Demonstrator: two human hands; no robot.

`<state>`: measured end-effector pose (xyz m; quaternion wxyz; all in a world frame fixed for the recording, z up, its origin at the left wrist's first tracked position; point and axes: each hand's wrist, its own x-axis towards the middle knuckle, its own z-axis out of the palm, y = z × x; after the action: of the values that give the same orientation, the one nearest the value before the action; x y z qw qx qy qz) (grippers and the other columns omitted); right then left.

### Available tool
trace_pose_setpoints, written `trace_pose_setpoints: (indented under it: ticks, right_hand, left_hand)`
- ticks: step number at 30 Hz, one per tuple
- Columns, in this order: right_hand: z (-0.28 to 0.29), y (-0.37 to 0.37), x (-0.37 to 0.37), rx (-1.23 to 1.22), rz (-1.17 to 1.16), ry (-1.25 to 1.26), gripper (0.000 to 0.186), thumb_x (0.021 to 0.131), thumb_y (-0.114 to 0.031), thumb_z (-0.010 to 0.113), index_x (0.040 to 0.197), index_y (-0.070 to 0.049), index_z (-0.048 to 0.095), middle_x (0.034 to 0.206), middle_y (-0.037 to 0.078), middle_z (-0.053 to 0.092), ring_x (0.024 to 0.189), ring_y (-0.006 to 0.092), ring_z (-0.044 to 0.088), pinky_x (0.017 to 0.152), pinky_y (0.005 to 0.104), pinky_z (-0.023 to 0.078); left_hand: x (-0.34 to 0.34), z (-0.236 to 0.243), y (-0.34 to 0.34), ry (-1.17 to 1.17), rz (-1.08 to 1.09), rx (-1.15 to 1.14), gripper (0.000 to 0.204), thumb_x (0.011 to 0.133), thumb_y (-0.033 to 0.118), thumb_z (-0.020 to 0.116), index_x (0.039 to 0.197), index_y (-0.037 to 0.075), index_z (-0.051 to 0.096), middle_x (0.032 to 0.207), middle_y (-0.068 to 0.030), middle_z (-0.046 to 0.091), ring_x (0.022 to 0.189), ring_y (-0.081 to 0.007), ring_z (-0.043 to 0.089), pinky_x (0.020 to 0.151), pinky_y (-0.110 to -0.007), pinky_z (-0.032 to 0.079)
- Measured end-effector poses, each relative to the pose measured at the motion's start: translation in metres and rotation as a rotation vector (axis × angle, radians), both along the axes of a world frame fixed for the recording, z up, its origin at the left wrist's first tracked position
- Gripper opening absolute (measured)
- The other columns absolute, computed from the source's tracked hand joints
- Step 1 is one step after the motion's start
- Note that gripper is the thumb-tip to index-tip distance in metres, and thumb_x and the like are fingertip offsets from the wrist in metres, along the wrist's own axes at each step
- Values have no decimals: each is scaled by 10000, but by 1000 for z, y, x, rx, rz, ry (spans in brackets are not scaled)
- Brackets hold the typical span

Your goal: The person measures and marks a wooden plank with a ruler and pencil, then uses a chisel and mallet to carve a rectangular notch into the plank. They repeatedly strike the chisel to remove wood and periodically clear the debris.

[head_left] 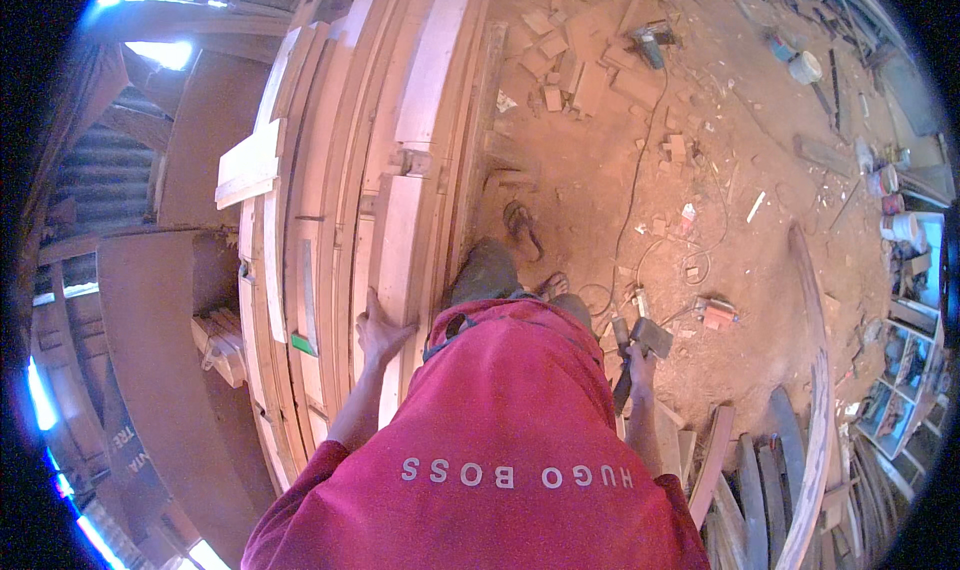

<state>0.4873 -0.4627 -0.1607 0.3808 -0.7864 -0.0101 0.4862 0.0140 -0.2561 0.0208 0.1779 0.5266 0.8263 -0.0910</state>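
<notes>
My left hand [383, 333] grips a thick pale wooden beam [402, 240], its thumb on the right side and its fingers on the left. The beam lies lengthwise on a stack of long planks [345, 170]. In my right hand [640, 370], low beside my right leg, is a hammer [653, 338] with a dark, blocky head; its dark handle points back toward me. A flat grey strip with a green end [303, 344] rests on the planks left of my left hand. A short pale board [250, 165] lies across the stack farther off.
A red power tool [717, 315] lies on the dirt floor by a loose cord. Farther away are a grey-blue power tool [650, 50] and scattered wood offcuts [590, 70]. Long timbers [815, 400] lean at the lower right. Buckets [898, 227] stand along the right.
</notes>
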Motion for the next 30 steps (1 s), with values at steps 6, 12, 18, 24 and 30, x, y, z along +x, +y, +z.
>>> trace_pose_setpoints:
  ticks: [6, 12, 18, 24, 30]
  right_hand:
    - [9, -8, 18, 76, -56, 14, 192, 840, -219, 616, 927, -50, 590, 722, 94, 671, 481, 137, 557, 443, 275, 446]
    - [16, 9, 25, 119, -72, -48, 167, 872, -220, 600, 909, -58, 587, 704, 102, 667, 471, 149, 555, 432, 280, 455]
    - [11, 29, 24, 105, 71, -30, 227, 935, -285, 577, 904, -61, 558, 726, 103, 657, 476, 146, 540, 426, 280, 448]
    - [-5, 29, 5, 67, 157, -22, 238, 930, -273, 573, 974, -39, 565, 729, 48, 595, 515, 144, 544, 462, 283, 444]
    - [34, 32, -31, 115, 18, 76, 204, 924, -181, 588, 1029, -11, 545, 770, 78, 589, 611, 181, 585, 539, 323, 503]
  left_hand:
    - [20, -1, -26, -162, -40, -21, 1334, 504, 434, 891, 1559, 178, 116, 1201, -305, 498, 1142, -466, 492, 969, -493, 436]
    - [-27, 5, -1, -683, -20, -186, 1261, 489, 366, 898, 1524, 90, 233, 1193, -242, 547, 1120, -395, 523, 968, -426, 449]
    - [-74, 14, 17, -778, 17, -241, 1137, 516, 380, 925, 1451, 22, 388, 1320, -207, 517, 1249, -305, 493, 1027, -401, 435]
    - [-94, 13, -18, -916, 308, -45, 881, 732, 456, 807, 1404, 15, 446, 1267, -204, 595, 1141, -285, 590, 1004, -390, 452]
    - [-109, 9, -47, -578, 23, 90, 959, 654, 418, 833, 1394, -34, 424, 1261, -247, 591, 1200, -331, 560, 1029, -406, 426]
